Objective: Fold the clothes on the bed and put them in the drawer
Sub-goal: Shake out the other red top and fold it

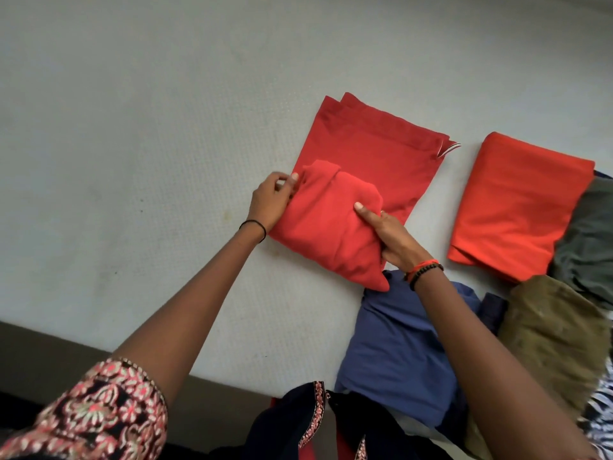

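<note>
On the bed (132,134), red garment (335,234) lies half-folded

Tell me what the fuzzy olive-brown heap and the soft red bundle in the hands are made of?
The fuzzy olive-brown heap looks like plush fleece or fake fur: matte, with a shaggy pile. The soft red bundle seems a thin knit, maybe cotton: matte, with soft rounded folds.
</note>
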`<state>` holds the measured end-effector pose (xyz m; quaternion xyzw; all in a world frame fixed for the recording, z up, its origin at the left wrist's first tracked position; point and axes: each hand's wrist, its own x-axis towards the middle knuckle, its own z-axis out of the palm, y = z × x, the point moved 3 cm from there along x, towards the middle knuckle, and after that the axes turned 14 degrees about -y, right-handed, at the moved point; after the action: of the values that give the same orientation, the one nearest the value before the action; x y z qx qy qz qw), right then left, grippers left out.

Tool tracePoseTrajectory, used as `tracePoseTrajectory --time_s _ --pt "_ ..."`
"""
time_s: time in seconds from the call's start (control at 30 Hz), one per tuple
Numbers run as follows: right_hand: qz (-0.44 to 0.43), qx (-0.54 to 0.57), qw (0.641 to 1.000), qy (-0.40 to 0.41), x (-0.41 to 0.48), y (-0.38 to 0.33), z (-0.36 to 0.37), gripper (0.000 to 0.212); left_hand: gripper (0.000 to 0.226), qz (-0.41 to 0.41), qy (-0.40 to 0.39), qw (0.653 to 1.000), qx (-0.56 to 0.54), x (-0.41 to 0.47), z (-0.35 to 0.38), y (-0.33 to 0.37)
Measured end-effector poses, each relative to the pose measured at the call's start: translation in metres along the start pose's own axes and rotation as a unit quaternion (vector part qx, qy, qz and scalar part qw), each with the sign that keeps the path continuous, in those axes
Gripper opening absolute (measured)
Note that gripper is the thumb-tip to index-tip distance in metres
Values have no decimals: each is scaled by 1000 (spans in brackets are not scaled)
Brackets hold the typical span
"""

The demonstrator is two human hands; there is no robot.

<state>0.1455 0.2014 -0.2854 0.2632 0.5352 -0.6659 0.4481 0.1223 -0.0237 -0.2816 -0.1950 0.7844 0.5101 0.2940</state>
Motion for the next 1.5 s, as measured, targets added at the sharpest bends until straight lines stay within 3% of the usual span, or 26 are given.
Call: tracePoseTrajectory --time_s 0.07,0.13,0.23,0.3,0.4,0.53,0.67,0.73,0.8,0.83,0.9,1.0,1.1,1.2,1.33,1.5 --pt "-21 -45 998 29 0 -11 -4 37 25 47 15 999 4 12 -10 14" --pt "-45 -76 994 71 0 -23 -12 38 29 61 -19 997 40 23 -11 31" --pt "-73 -60 994 54 3 -36 -15 29 39 28 -102 987 125 37 -4 53" --pt "-71 -84 993 46 4 -39 -12 17 31 29 -121 978 169 46 0 59" --pt "-85 -87 990 69 8 -39 -13 21 20 43 -88 965 245 53 1 63" --pt "-105 -69 986 111 12 -32 -18 31 27 57 -10 947 317 49 4 64" --pt "-138 -63 975 161 15 -28 -13 32 30 26 2 952 304 52 8 58" --pt "-151 -116 960 206 15 -30 -9 28 30 18 2 959 282 52 10 56" --pt "-187 -225 919 263 4 -30 0 10 26 55 29 963 263 46 7 53" --pt "-206 -302 882 298 -4 -28 9 12 23 96 51 961 255 41 3 52" --pt "-242 -469 779 338 -22 -17 33 49 23 218 75 942 244 29 -5 52" --pt "-296 -658 664 195 -35 17 74 95 31 341 -21 896 285 23 -4 47" --pt "-264 -767 574 113 -26 56 78 101 37 309 -166 870 346 28 8 38" --pt "-266 -780 548 141 -13 57 65 82 36 279 -201 872 349 37 9 38" --pt "-249 -798 527 153 -4 47 60 70 36 249 -217 883 333 47 4 45" --pt "-205 -795 550 152 1 45 62 65 36 209 -263 883 329 50 1 49"
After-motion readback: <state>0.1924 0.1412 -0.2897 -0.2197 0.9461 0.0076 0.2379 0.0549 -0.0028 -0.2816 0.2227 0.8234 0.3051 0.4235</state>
